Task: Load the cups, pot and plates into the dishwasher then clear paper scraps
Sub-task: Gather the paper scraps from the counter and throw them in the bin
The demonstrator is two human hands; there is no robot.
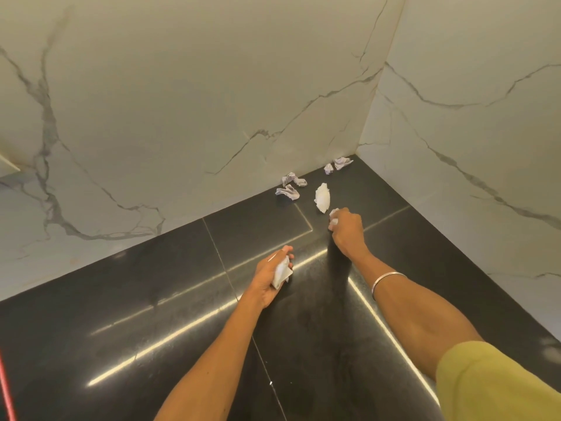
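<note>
Clearing scraps: the left hand (274,273) clutches a paper wad (281,272), the right hand (346,227) pinches a scrap (333,216). Next, probably the white scrap (322,197) at centre.

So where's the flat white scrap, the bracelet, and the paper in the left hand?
Flat white scrap (322,198), head view, its middle.
Bracelet (387,278), head view, the band on the right wrist.
Paper in left hand (280,272), head view, the part showing below the fingers.

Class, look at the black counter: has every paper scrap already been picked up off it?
No: the flat white scrap and several crumpled scraps near the corner lie on the black counter, in neither hand.
</note>
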